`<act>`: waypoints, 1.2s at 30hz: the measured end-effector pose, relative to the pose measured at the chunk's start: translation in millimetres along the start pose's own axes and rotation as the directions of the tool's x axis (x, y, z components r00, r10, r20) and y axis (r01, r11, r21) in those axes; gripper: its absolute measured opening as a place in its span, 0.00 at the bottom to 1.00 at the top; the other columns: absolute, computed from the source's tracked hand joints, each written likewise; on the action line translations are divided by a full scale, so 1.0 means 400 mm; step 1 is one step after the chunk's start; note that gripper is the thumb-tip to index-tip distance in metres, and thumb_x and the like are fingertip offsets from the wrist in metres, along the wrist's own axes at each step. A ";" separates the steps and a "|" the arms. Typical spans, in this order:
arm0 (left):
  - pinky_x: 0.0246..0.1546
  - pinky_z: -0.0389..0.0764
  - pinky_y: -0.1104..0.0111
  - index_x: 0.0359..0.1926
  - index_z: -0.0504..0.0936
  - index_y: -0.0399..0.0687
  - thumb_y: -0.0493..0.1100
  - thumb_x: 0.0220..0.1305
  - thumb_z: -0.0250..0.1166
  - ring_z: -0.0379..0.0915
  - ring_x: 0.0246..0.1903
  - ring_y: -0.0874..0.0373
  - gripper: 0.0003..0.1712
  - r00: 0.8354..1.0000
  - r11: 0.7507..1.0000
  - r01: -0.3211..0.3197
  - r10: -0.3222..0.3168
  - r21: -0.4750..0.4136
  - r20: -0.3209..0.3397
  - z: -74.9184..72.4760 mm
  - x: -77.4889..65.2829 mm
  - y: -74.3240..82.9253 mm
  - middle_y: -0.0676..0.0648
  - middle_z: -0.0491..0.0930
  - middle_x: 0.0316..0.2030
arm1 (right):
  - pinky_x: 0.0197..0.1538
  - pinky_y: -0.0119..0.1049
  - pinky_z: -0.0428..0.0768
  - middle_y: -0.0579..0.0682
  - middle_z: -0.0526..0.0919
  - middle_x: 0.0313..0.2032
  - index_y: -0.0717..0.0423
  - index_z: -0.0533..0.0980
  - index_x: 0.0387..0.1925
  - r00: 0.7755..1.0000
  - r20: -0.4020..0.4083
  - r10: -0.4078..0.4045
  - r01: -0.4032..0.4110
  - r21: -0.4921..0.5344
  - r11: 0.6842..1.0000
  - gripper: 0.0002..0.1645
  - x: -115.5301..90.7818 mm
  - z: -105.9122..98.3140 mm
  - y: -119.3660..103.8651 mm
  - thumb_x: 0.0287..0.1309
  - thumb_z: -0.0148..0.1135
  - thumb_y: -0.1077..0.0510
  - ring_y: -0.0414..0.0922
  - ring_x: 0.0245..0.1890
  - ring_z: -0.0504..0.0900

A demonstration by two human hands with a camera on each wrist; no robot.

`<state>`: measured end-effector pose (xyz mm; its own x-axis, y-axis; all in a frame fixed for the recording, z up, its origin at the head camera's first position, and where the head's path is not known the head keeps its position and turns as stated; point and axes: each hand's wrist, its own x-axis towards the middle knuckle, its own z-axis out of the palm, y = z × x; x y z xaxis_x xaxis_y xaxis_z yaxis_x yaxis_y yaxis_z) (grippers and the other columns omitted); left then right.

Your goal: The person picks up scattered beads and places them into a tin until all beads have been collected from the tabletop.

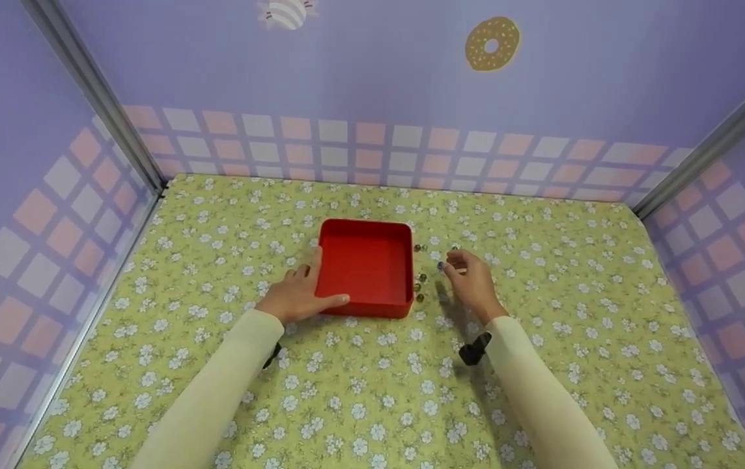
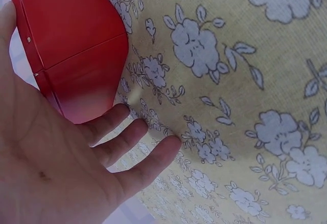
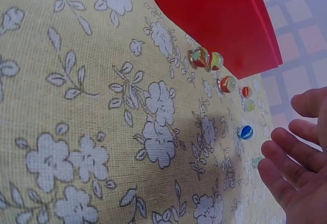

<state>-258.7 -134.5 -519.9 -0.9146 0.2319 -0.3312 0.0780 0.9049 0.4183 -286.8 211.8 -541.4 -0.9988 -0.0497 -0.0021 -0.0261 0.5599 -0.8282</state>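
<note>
Marbles (image 3: 228, 84) beside red box (image 1: 365, 260)

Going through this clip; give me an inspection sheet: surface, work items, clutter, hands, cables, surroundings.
Surface: yellow-green cloth with white flower print.
Work items: open-topped, square red box, no marbles visible inside; seven small clear glass marbles with coloured swirls, on the cloth to the box's right.
Clutter: nothing seen.
Left hand: touches the box's near-left corner, thumb and index finger extended.
Right hand: beside the blue-swirled glass marble, apparently not gripping it.
Wrists: dark device at the right wrist, another partly visible at the left.
Cables: nothing seen.
Surroundings: lilac walls with pink and white squares; grey corner posts.
</note>
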 end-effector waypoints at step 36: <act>0.61 0.70 0.45 0.76 0.24 0.55 0.85 0.49 0.51 0.62 0.66 0.36 0.71 0.999 1.000 -0.018 0.018 0.009 -0.043 -0.005 0.008 -0.002 0.36 0.52 0.74 | 0.57 0.48 0.76 0.58 0.79 0.53 0.61 0.73 0.58 1.000 -0.005 0.000 0.000 -0.016 1.000 0.21 0.012 0.010 0.024 0.67 0.57 0.57 0.52 0.52 0.78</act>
<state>-262.4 -135.1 -519.5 -0.9292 0.2328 -0.2870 0.0977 0.9037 0.4168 -291.6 213.8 -551.5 -0.9989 -0.0459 0.0006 -0.0268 0.5730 -0.8191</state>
